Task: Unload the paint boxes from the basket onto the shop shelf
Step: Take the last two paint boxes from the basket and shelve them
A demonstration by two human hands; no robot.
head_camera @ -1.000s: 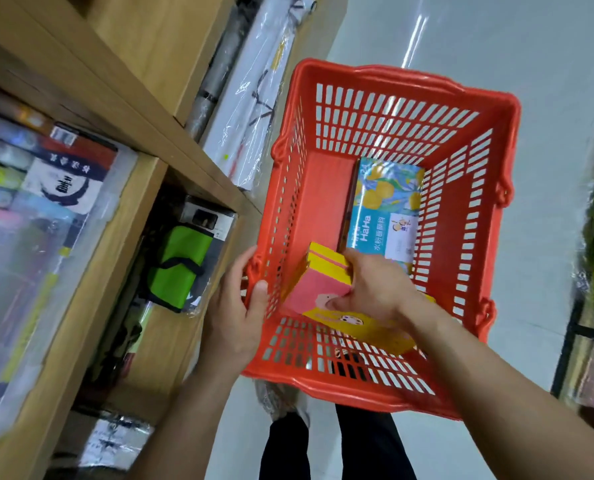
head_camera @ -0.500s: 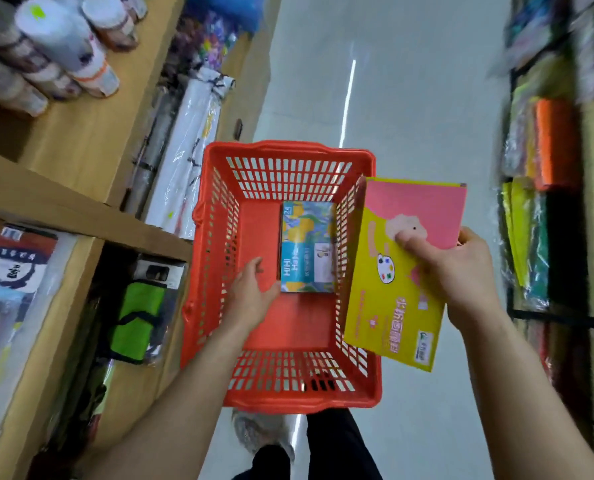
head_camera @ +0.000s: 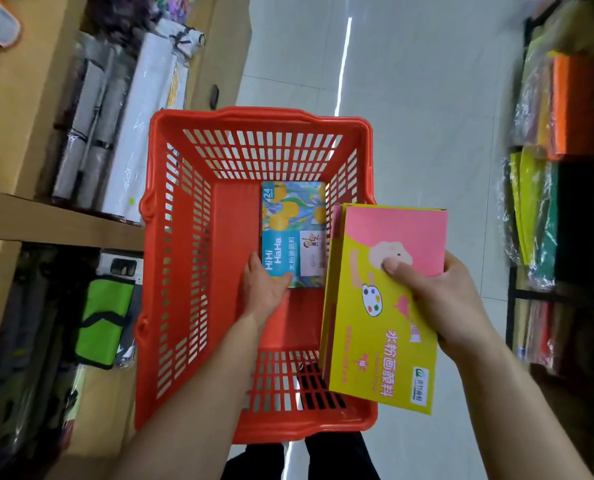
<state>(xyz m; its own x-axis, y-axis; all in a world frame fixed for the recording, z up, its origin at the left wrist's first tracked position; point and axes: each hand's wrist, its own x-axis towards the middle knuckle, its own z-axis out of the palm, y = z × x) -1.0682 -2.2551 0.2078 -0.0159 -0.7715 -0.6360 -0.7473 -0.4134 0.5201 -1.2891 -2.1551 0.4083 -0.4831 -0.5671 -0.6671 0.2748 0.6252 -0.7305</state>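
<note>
Yellow and pink paint box (head_camera: 375,323): out of the basket, held over its right rim, printed face towards the camera
Right hand (head_camera: 444,299): grips that box, thumb on the face, fingers behind
Teal paint box (head_camera: 294,223): flat on the basket floor, by the right wall
Left hand (head_camera: 262,292): inside the basket, thumb on the teal box's near corner; cannot tell if it grips
Basket (head_camera: 261,116): red plastic, slotted walls
Wooden shelf (head_camera: 56,220): left of the basket, wrapped rolls (head_camera: 139,126) above, green pouch (head_camera: 103,320) below
</note>
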